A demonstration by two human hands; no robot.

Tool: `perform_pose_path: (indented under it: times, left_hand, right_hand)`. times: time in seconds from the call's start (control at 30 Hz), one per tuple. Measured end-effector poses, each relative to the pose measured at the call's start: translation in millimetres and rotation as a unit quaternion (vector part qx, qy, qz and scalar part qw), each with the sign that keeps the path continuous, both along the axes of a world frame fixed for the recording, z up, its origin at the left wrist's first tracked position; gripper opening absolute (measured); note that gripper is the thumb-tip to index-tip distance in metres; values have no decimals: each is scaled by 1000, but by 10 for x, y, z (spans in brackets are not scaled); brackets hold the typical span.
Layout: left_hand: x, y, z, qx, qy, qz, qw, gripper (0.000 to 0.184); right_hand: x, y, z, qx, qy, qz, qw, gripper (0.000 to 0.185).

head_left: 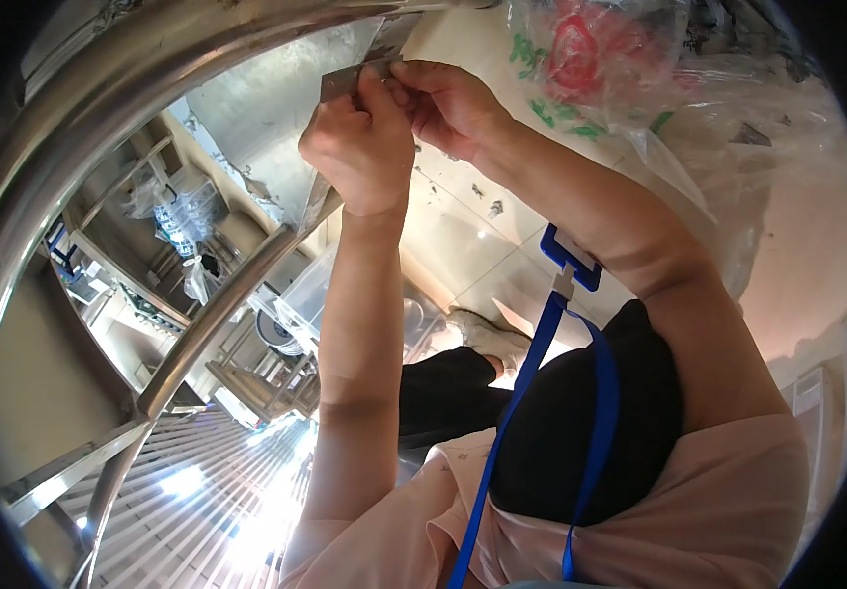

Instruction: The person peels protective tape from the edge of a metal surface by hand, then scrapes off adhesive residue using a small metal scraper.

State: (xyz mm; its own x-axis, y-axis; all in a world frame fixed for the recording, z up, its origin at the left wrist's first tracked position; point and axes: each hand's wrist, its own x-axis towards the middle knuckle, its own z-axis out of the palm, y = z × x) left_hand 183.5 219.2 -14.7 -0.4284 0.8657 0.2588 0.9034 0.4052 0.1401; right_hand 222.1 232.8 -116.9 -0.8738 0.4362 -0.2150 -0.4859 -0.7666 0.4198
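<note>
Near the top of the head view, my left hand point(362, 152) is closed around a small flat grey metal plate point(339, 84), which has a small hole near its left end. Close beside it, my right hand point(455, 110) is closed, with thumb and fingertips pinching at the plate's other end. Both hands nearly touch. The fingers cover much of the plate, so its full shape is hidden. Behind the hands lies a dull sheet-metal surface point(266, 103).
A thick curved metal tube point(80, 128) arches along the left, with a thinner bar point(222, 314) below. Clear plastic with red and green print point(580, 59) lies upper right. Scraps point(495, 208) litter the tiles. A blue lanyard point(531, 383) hangs before me; a shoe point(490, 339) shows below.
</note>
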Motion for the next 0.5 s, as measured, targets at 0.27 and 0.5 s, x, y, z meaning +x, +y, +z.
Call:
perform_pose_path:
  times: [0.27, 0.5]
  left_hand:
    - [37, 75, -57, -13, 51, -11, 999, 21]
    - [144, 156, -141, 21, 49, 12, 998, 25]
  right_hand:
    - [34, 49, -50, -10, 14, -19, 1000, 12]
    - [77, 103, -81, -17, 0, -15, 1000, 12]
